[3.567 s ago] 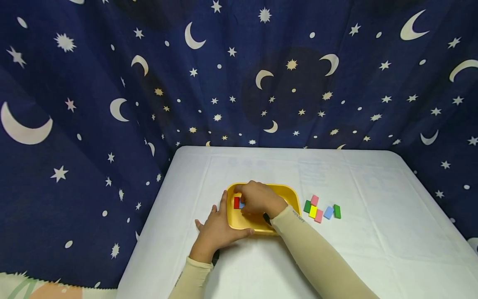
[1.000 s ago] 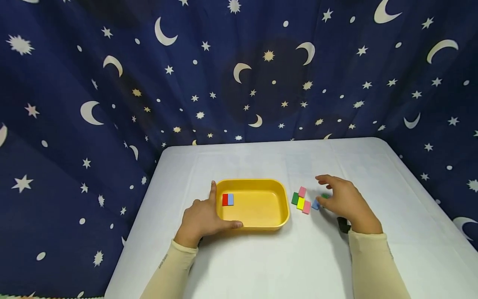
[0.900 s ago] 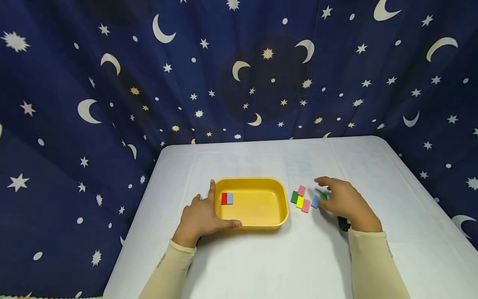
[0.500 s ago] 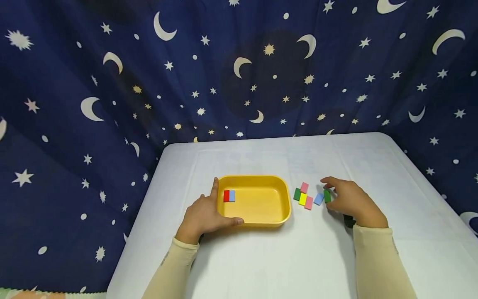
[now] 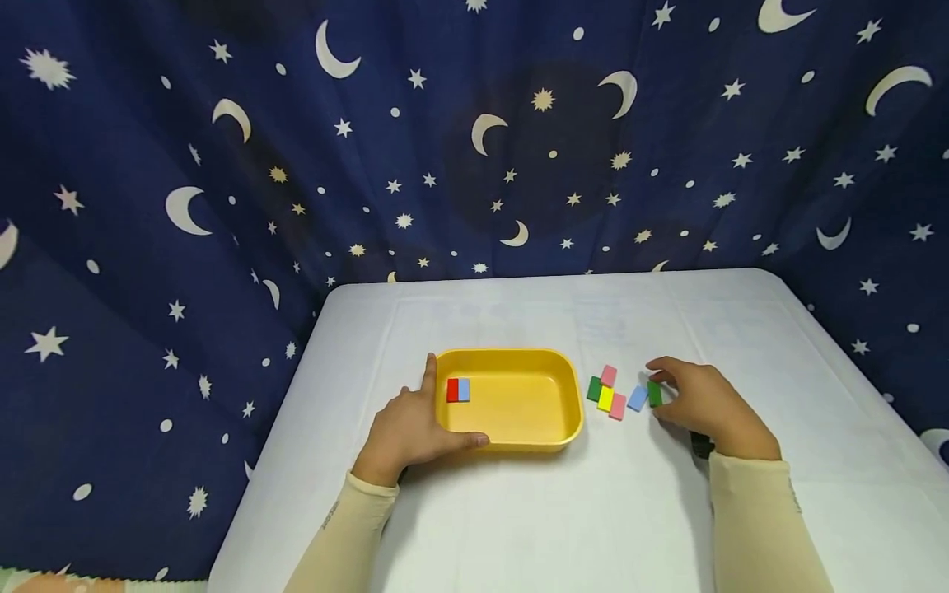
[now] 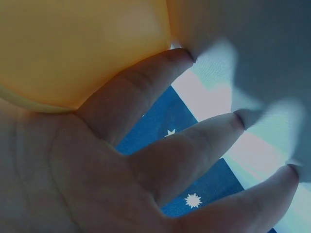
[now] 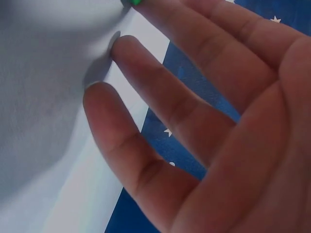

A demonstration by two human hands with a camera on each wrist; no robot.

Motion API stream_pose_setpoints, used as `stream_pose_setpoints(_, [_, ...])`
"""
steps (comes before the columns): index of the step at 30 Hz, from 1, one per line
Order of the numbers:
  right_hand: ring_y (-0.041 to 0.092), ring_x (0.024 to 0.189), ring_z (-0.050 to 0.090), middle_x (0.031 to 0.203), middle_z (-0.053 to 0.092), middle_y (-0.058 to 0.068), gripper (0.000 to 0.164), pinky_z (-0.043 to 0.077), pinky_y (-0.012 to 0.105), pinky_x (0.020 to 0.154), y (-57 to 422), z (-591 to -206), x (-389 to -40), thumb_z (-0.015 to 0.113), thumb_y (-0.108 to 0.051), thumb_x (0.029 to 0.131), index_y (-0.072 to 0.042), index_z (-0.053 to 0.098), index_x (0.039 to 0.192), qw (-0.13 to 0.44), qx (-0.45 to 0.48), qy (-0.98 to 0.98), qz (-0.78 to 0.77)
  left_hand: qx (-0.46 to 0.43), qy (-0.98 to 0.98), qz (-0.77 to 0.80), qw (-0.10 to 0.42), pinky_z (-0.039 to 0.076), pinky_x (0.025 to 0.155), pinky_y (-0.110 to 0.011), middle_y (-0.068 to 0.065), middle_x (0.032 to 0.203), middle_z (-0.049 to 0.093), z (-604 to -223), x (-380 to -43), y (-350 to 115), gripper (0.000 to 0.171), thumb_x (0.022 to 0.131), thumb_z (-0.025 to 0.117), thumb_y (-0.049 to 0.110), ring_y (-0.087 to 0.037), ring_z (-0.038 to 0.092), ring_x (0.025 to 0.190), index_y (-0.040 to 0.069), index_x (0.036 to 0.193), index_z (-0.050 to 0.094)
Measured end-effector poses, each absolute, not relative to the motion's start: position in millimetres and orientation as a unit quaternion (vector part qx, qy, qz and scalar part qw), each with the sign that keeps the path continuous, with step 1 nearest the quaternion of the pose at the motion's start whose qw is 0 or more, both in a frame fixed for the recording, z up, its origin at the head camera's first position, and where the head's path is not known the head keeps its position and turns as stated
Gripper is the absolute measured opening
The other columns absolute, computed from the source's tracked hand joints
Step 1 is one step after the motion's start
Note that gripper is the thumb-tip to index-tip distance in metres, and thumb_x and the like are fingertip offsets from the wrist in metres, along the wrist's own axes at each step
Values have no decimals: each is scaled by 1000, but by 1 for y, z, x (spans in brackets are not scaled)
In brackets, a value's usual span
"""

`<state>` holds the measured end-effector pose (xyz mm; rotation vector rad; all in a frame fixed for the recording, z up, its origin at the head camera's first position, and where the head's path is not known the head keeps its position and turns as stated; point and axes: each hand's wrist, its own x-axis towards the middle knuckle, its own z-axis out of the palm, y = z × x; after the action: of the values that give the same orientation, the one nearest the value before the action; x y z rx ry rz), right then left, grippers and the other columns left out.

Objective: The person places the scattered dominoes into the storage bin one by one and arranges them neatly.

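The right grip (image 5: 708, 403) is nearly closing the gap between thumb and fingertips, seemingly pinching the green block (image 5: 654, 394) by its near and far ends; how firmly it is holding cannot be told, and the block is lying low at the surface (image 5: 556, 519). The left grip (image 5: 409, 428) is spreading wide, its index finger lying along the yellow tray's (image 5: 526, 395) left side and its thumb along the near rim. Just left of the right grip a light blue block (image 5: 638, 398) is sitting close enough to be nudged, so a straight upward lift would be serving best. Farther left, another green block (image 5: 595, 389), a yellow block (image 5: 605, 399) and two pink blocks (image 5: 609, 376) (image 5: 618, 406) are clustering. Inside the tray, just right of the left grip, a red block (image 5: 453, 390) and a second light blue block (image 5: 464, 389) are standing side by side, so keeping the tray steady would be sparing their alignment.
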<state>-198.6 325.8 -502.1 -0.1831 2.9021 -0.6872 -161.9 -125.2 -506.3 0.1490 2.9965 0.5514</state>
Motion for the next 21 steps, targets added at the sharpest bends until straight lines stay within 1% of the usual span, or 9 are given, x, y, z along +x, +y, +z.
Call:
stream_pose_setpoints(4, [48, 127, 56, 131, 70, 22, 75, 39, 72, 105, 327, -502, -200, 89, -11, 78, -1, 57, 145, 76, -57, 969, -230, 48, 981, 180, 47, 56, 67, -45, -13, 102, 71, -506, -162, -125, 164, 48, 60, 108, -35, 67, 101, 18, 172, 1])
stream_pose_setpoints(9, [49, 128, 55, 132, 70, 22, 78, 38, 74, 106, 327, -502, -201, 91, -14, 77, -1, 56, 145, 83, -47, 968, -231, 47, 982, 177, 49, 58, 74, -52, -21, 119, 71, -505, -164, -125, 164, 48, 59, 109, -39, 67, 109, 20, 171, -2])
stream_pose_setpoints(12, [49, 128, 55, 131, 70, 22, 77, 38, 74, 105, 325, -501, -202, 92, -15, 77, -1, 57, 145, 81, -50, 968, -231, 45, 980, 187, 51, 57, 84, -60, -21, 131, 68, -505, -164, -128, 163, 48, 60, 108, -46, 62, 124, 23, 171, -4])
stream_pose_setpoints(15, [51, 128, 54, 131, 70, 22, 77, 38, 75, 104, 327, -501, -201, 92, -16, 77, 0, 57, 144, 80, -56, 967, -235, 47, 977, 199, 56, 52, 93, -67, -18, 139, 66, -505, -162, -128, 162, 48, 62, 107, -50, 52, 137, 25, 171, -5])
stream_pose_setpoints(17, [51, 128, 54, 130, 71, 21, 77, 38, 75, 104, 329, -502, -200, 92, -15, 77, 0, 57, 144, 82, -56, 967, -236, 48, 976, 203, 61, 51, 95, -69, -17, 140, 66, -507, -160, -127, 163, 47, 63, 107, -51, 51, 137, 26, 171, -6])
stream_pose_setpoints(21, [51, 127, 54, 129, 71, 22, 77, 38, 75, 102, 326, -505, -200, 92, -14, 76, 0, 57, 143, 78, -53, 966, -240, 47, 978, 198, 53, 53, 91, -67, -16, 132, 69, -507, -159, -129, 165, 45, 63, 107, -48, 57, 130, 23, 171, -3])
